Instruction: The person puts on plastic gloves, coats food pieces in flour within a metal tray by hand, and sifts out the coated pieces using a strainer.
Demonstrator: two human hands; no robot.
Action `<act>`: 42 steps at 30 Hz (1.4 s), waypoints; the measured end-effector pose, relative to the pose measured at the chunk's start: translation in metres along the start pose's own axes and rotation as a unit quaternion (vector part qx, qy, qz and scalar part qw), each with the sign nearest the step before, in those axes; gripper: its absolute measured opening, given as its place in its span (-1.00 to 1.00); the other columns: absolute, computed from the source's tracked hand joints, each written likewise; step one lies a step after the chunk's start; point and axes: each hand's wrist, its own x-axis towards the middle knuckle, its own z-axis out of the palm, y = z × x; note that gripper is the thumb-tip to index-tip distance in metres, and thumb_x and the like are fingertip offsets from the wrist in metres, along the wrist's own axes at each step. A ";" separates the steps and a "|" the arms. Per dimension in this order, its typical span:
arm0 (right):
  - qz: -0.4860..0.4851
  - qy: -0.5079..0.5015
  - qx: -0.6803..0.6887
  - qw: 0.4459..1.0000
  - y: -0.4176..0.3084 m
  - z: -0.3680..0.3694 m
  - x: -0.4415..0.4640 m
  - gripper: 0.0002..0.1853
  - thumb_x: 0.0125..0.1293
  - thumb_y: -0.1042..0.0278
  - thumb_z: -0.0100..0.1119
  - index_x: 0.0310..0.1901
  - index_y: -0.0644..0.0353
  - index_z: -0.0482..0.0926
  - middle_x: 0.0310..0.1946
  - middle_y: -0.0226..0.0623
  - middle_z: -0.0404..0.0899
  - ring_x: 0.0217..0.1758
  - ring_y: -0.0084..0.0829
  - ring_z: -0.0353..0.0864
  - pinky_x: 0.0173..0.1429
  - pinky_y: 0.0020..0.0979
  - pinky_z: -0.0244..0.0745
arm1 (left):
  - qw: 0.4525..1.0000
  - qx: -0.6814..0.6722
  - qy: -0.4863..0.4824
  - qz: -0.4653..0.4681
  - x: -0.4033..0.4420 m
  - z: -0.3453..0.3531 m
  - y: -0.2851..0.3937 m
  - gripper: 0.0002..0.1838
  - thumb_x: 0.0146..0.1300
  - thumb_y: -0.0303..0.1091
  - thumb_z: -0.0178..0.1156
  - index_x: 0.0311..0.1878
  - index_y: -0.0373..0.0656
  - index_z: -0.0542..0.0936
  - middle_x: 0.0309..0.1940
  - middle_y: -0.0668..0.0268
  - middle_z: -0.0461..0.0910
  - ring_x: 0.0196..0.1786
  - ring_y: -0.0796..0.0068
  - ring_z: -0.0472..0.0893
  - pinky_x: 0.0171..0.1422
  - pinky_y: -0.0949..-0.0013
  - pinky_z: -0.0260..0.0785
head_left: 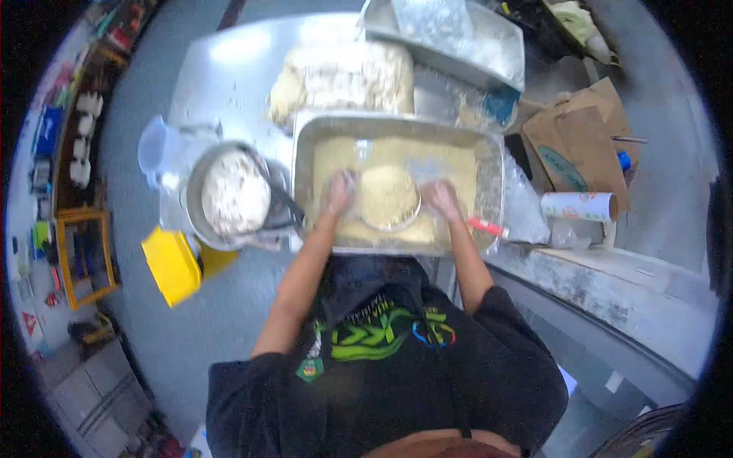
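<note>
A deep metal tray (301, 164) holds a spread of pale yellow crumbs or flour. In its middle sits a round piece (389, 196) covered in the same crumbs, with a whitish edge showing at its lower side; I cannot tell whether it is a filled dish or a coated disc. My left hand (340, 192) is at its left side, dusted with crumbs. On the opposite side is my right hand (441, 198), also dusted. Both hands are low in the tray, and their fingers are too blurred to show a grip.
Left of the tray stands a metal pot (195, 217) with a white, speckled mixture and a dark handle across it. Behind lies a large floured dough mass (343, 76), beside a long metal pan (504, 57). A blue jug (156, 149), yellow container (172, 267) and red-handled tool (487, 227) are nearby.
</note>
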 end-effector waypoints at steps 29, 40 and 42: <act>-0.042 -0.123 0.137 0.982 -0.049 0.031 -0.028 -0.66 0.20 0.12 -0.18 -0.35 0.23 0.49 -0.60 -0.10 0.49 -0.42 -0.15 0.49 -0.13 -0.20 0.31 | 0.944 -0.289 0.107 0.117 -0.027 0.011 -0.046 -0.56 0.17 -0.28 -0.13 0.12 -0.24 0.26 0.07 0.14 0.30 0.09 0.28 0.32 0.18 0.30 0.12; -0.239 0.182 -0.115 0.947 -0.065 0.046 -0.016 -0.84 0.07 0.37 -0.12 -0.48 0.22 0.45 -0.60 -0.14 0.45 -0.52 -0.21 0.46 -0.43 -0.23 0.33 | 0.971 -0.225 0.060 0.044 -0.044 -0.071 -0.006 -0.50 0.23 -0.09 -0.23 0.11 -0.25 0.27 0.17 0.19 0.19 0.23 0.29 0.16 0.30 0.25 -0.01; -0.180 0.164 -0.119 0.962 -0.075 0.030 -0.019 -0.84 0.06 0.39 -0.14 -0.50 0.22 0.45 -0.65 -0.13 0.42 -0.58 -0.20 0.44 -0.49 -0.21 0.32 | 0.889 -0.458 0.007 -0.017 -0.042 -0.098 0.009 -0.50 0.24 -0.08 -0.23 0.11 -0.25 0.27 0.11 0.17 0.26 0.17 0.30 0.24 0.24 0.29 0.08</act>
